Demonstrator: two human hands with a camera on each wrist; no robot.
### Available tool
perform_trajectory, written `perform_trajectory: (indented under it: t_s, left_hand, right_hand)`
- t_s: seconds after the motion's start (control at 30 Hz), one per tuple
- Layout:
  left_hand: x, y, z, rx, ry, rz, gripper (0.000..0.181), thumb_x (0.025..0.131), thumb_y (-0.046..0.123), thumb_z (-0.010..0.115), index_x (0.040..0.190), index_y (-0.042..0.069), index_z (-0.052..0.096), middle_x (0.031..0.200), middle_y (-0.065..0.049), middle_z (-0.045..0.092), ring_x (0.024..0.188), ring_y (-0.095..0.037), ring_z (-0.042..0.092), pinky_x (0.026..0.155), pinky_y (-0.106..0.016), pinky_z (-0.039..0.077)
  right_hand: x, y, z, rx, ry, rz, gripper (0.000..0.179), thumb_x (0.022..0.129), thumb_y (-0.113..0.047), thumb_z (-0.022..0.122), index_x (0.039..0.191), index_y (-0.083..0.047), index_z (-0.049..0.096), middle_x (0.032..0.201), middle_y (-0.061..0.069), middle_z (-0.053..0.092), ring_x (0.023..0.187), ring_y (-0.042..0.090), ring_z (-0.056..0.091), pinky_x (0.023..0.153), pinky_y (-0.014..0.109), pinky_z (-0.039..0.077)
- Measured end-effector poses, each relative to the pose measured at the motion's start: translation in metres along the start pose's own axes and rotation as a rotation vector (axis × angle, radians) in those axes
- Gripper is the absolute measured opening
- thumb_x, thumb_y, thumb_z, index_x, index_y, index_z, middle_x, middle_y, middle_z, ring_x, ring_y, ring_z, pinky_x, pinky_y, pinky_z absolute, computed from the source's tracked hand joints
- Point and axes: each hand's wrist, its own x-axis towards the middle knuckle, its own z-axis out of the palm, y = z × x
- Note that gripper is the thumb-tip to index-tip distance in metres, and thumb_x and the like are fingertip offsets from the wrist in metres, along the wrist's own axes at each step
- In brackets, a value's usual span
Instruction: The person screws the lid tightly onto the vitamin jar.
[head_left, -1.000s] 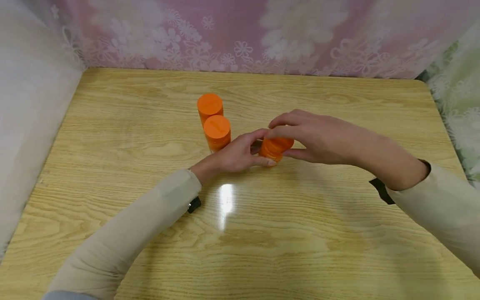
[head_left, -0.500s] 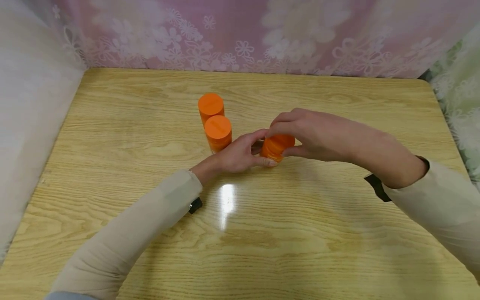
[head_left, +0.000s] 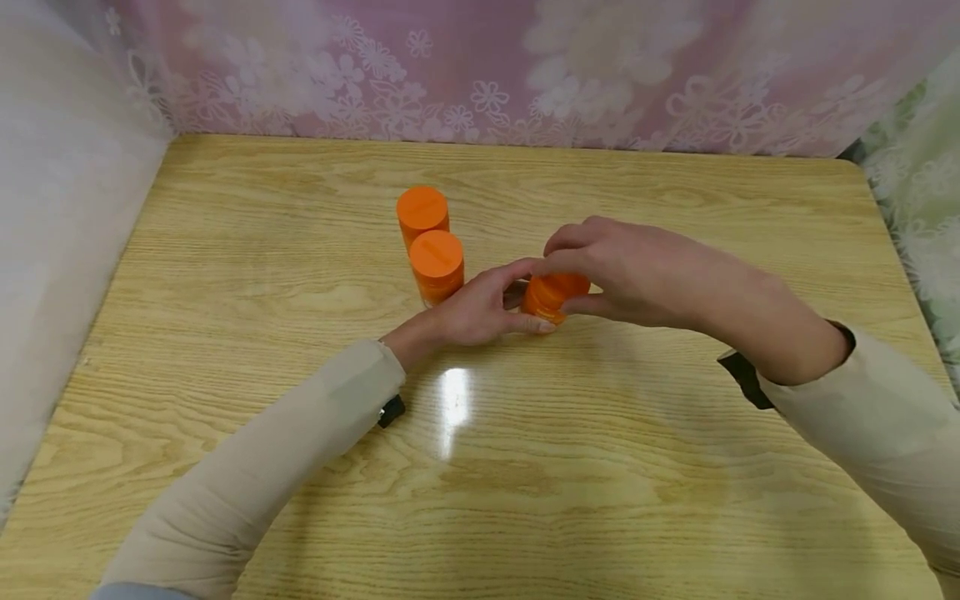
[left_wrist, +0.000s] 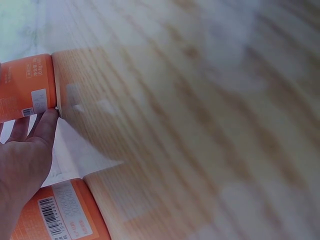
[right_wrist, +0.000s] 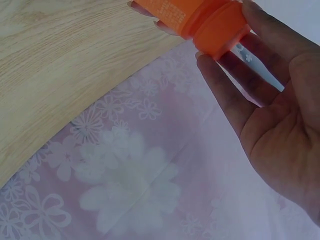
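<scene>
An orange plastic jar (head_left: 542, 310) stands upright on the wooden table, right of the middle of the head view. My left hand (head_left: 480, 310) holds its body low down, thumb on the near side and fingers around the far side. From above, my right hand (head_left: 637, 271) grips the jar's orange screw lid (right_wrist: 217, 30) by the rim, fingertips and thumb spread around it. The left wrist view shows the printed label on the held jar (left_wrist: 25, 82). My right hand partly covers the lid in the head view.
Two similar capped orange jars stand left of my left hand, a nearer jar (head_left: 437, 257) close to its wrist and a farther jar (head_left: 422, 210) behind. The wooden table (head_left: 480, 500) ends at a pink floral curtain (head_left: 450, 67). A white sheet (head_left: 67, 208) hangs along the left.
My right wrist and forearm have shifted slightly left, while the right fingers stay around the lid. The left hand and the jars keep their places.
</scene>
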Motion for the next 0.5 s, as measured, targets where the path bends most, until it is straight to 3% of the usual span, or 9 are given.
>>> perform_trajectory:
  t_s: [0.3, 0.5]
  left_hand:
    - [0.0002, -0.001, 0.0004, 0.02, 0.003, 0.005, 0.058, 0.087, 0.016, 0.071, 0.138, 0.012, 0.043, 0.13, 0.0, 0.051, 0.121, -0.012, 0.049, 0.103, -0.026, 0.037]
    - [-0.0001, -0.0002, 0.0005, 0.026, 0.008, 0.006, 0.058, 0.087, 0.016, 0.071, 0.138, 0.012, 0.043, 0.13, 0.0, 0.052, 0.12, -0.012, 0.05, 0.102, -0.026, 0.038]
  right_hand:
    - [-0.0029, 0.0042, 0.0008, 0.011, 0.033, -0.085, 0.047, 0.081, -0.011, 0.078, 0.126, -0.015, 0.064, 0.12, 0.006, 0.06, 0.107, 0.026, 0.054, 0.082, 0.04, 0.05]
    - [-0.0024, 0.0027, 0.0005, 0.02, 0.01, -0.06, 0.047, 0.081, -0.01, 0.077, 0.126, -0.017, 0.063, 0.122, 0.005, 0.059, 0.109, 0.026, 0.052, 0.084, 0.041, 0.05]
